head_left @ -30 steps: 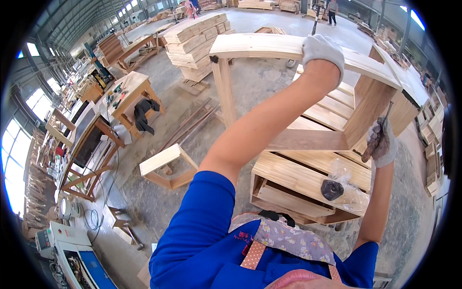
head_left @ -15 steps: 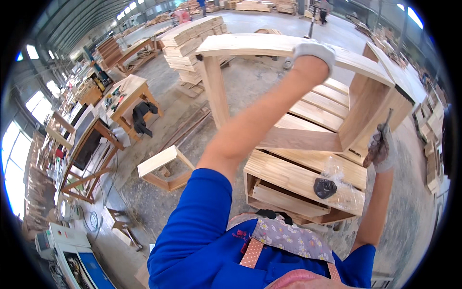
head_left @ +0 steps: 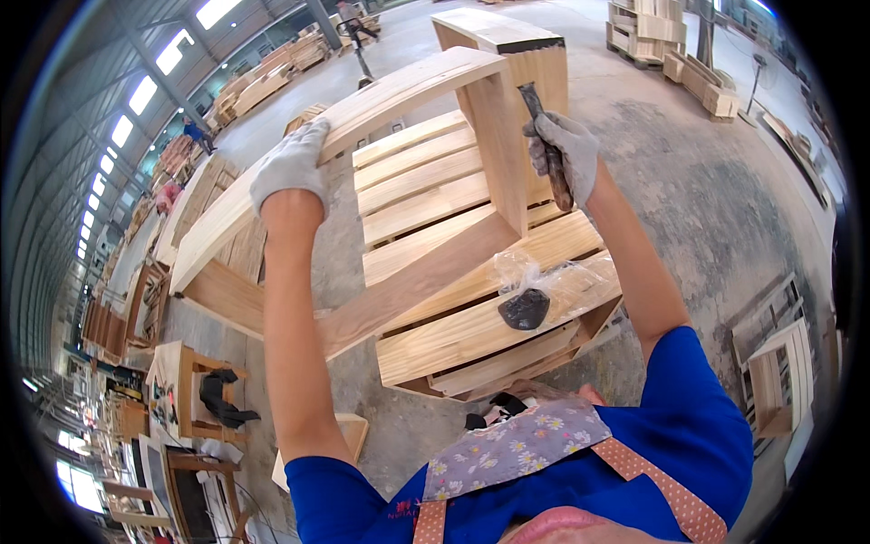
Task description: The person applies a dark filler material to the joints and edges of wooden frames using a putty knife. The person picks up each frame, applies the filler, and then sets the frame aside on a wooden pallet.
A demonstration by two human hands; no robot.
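My gloved left hand [head_left: 294,166] grips the upper board of a pale open wooden frame [head_left: 412,80], fingers over its far side. The frame stands tilted over a slatted wooden pallet-like top [head_left: 426,186], one corner toward my right. In my gloved right hand [head_left: 571,154] is a narrow flat-bladed scraper [head_left: 559,189], its dark blade pointing up and its handle down. The hand is just right of the frame's end board, apart from it. Closer to me, a clear plastic bag [head_left: 566,279] with a dark lump [head_left: 525,309] lies on the slats.
Behind the frame's right end stands a wooden box [head_left: 539,77]. A small wooden frame [head_left: 349,440] is on the floor at lower left, near a workbench [head_left: 172,385] with a dark cloth [head_left: 222,397]. Wooden frames [head_left: 778,376] lean at far right; a pallet jack [head_left: 360,59] stands beyond.
The wooden frame has swung away from the box at its right and now sits further left, tilted. My left hand went left with it; my right hand rose and came inward with the scraper.
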